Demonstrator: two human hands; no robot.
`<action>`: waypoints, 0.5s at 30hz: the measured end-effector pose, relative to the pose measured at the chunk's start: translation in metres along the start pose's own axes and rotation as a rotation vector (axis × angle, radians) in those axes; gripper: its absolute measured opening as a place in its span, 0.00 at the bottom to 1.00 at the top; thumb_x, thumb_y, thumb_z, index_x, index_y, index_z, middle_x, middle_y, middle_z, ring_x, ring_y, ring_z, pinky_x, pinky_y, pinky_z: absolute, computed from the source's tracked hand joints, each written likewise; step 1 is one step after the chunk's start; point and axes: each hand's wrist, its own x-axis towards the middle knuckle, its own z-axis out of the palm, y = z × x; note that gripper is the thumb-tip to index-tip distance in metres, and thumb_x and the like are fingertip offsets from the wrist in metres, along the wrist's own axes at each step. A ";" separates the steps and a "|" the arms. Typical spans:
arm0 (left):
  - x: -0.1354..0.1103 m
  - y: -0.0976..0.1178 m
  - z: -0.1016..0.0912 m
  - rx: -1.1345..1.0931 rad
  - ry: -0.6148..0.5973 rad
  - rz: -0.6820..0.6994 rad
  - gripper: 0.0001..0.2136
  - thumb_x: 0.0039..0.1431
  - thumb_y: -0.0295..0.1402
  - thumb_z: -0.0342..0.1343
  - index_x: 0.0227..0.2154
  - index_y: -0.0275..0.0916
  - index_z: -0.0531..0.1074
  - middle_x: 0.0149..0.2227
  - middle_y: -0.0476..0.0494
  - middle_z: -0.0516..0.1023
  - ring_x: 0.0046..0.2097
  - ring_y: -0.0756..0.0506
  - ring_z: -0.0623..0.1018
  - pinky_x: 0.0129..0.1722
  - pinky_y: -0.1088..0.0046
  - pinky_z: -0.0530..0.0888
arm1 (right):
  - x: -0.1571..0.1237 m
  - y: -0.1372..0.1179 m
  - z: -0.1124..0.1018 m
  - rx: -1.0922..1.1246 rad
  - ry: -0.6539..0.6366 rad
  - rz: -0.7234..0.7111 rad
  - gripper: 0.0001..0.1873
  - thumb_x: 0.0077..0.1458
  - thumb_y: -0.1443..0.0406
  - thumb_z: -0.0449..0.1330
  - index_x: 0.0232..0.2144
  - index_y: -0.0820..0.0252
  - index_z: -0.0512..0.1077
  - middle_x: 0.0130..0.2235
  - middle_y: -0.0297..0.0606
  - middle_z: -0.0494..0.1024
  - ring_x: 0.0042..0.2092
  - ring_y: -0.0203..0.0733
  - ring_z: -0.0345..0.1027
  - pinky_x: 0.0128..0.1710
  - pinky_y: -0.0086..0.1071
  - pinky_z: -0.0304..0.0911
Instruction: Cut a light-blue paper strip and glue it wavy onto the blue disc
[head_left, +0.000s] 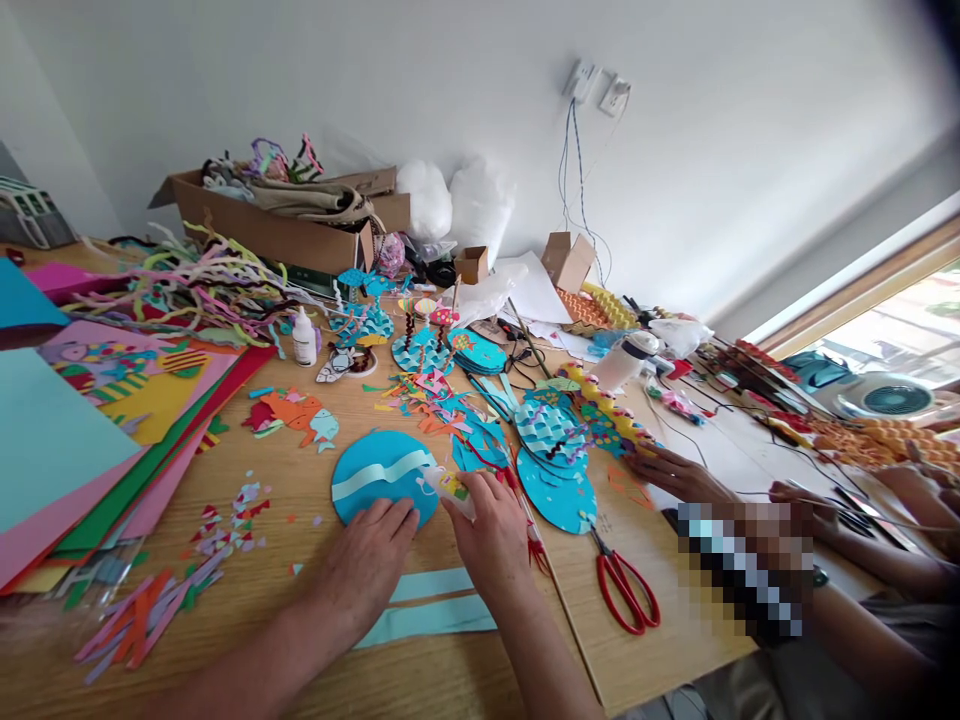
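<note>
A blue paper disc (375, 448) lies on the table before me, with a wavy pale blue paper strip (379, 472) across it. My left hand (373, 555) rests on the disc's lower edge, fingers stretched out flat. My right hand (491, 530) is closed around a small clear squeeze bottle (452, 485) with a colourful label. The bottle's tip is at the disc's right edge, near the strip's end; I cannot tell if it touches. Two more pale blue strips (427, 617) lie below, between my forearms. Red-handled scissors (628, 590) lie to the right.
Coloured paper sheets (82, 440) and paper scraps (232, 520) cover the left. A white glue bottle (304, 340) stands behind the disc. A thin stick (562, 590) lies beside my right hand. More blue discs (559, 490) sit beyond it. At right, another person's hand (679, 475) touches egg-carton pieces.
</note>
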 end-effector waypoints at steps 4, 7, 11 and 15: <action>0.000 -0.001 -0.001 -0.020 0.011 0.008 0.17 0.56 0.23 0.44 0.48 0.37 0.67 0.49 0.37 0.72 0.48 0.39 0.71 0.44 0.57 0.68 | -0.004 0.002 -0.002 0.022 0.018 0.002 0.06 0.52 0.65 0.56 0.35 0.60 0.69 0.34 0.40 0.74 0.36 0.44 0.67 0.34 0.32 0.58; 0.002 -0.001 -0.004 -0.013 -0.030 0.022 0.18 0.56 0.22 0.45 0.49 0.35 0.67 0.50 0.36 0.71 0.49 0.39 0.70 0.45 0.58 0.69 | -0.009 0.003 -0.009 0.050 0.059 0.036 0.07 0.52 0.64 0.56 0.35 0.59 0.69 0.34 0.40 0.74 0.36 0.44 0.67 0.34 0.33 0.59; -0.003 0.002 -0.010 -0.019 -0.085 0.013 0.19 0.54 0.22 0.46 0.49 0.35 0.66 0.53 0.35 0.69 0.50 0.38 0.70 0.44 0.58 0.70 | -0.016 0.000 -0.019 0.148 0.110 0.043 0.07 0.53 0.63 0.55 0.35 0.58 0.68 0.34 0.40 0.74 0.35 0.43 0.67 0.33 0.32 0.61; -0.021 0.001 -0.025 0.018 -0.077 0.054 0.20 0.51 0.20 0.47 0.47 0.36 0.67 0.53 0.38 0.70 0.51 0.40 0.69 0.48 0.61 0.68 | -0.019 -0.009 -0.021 0.217 0.106 0.028 0.08 0.52 0.62 0.56 0.35 0.58 0.68 0.33 0.38 0.74 0.34 0.41 0.67 0.32 0.31 0.61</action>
